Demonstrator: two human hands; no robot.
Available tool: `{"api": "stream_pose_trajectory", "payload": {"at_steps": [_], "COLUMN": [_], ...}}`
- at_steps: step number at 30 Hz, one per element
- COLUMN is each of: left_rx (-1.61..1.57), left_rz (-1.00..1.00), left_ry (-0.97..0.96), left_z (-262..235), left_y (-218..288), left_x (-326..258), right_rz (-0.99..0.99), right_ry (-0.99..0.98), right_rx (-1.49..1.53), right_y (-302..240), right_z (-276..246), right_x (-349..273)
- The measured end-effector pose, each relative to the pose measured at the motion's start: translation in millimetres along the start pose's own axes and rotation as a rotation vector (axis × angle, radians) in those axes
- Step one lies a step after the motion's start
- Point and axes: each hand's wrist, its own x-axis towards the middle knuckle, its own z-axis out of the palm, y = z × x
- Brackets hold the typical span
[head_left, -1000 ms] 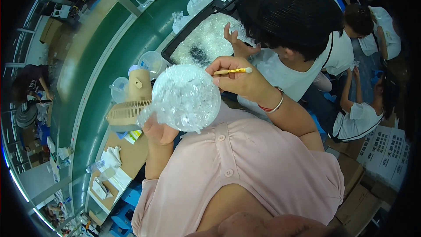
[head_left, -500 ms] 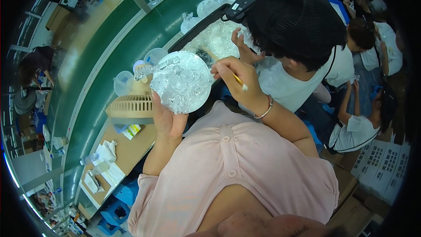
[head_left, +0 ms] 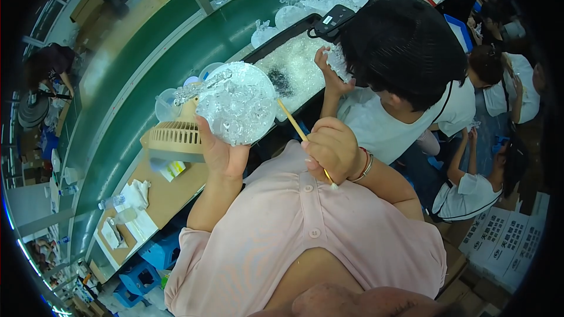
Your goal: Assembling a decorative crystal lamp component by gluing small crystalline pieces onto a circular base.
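Observation:
My left hand [head_left: 225,157] holds up a round white disc [head_left: 267,91] by its lower rim, thumb along the left side and fingers hidden beneath. Clear, crystal-like chunks [head_left: 232,111] cover much of its face. A clear ornate piece [head_left: 187,93] juts from the disc's left edge. My right hand [head_left: 336,145] is closed around a slim yellow paintbrush [head_left: 291,118] in front of my chest. The pale bristles point down toward my shirt, and the handle's far end reaches up close to the disc's right rim.
Beyond the disc, a black tray [head_left: 317,73] holds whitish clear granules. A co-worker [head_left: 405,47] sits at the right, holding a whitish piece. A beige slatted fan [head_left: 173,138] stands left, near plastic cups [head_left: 166,104]. Similar discs [head_left: 291,16] line the green bench [head_left: 194,38].
My right hand has dropped toward my chest, away from the disc, and the brush's handle now shows at full length. The disc has tilted and shifted slightly left and up.

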Motion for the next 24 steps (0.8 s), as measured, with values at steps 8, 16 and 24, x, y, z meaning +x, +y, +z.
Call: {"api": "stream_pose_trajectory", "payload": {"at_steps": [8, 16, 24], "left_rx": [-0.043, -0.043, -0.094], "left_rz": [-0.014, -0.064, -0.110], "left_ry": [0.010, 0.096, 0.082], "left_z": [-3.3, -5.4, -0.6], "left_y": [-0.9, -3.6, -1.6], "left_x": [-0.4, 1.8, 1.1], "right_rz": [-0.018, -0.019, -0.027], "right_ry": [-0.032, -0.058, -0.026], "right_rx": [-0.057, -0.124, -0.136], "right_y": [-2.3, -0.8, 0.5], "right_z": [5.2, 12.6, 10.9], "right_x": [1.4, 3.7, 2.9]}}
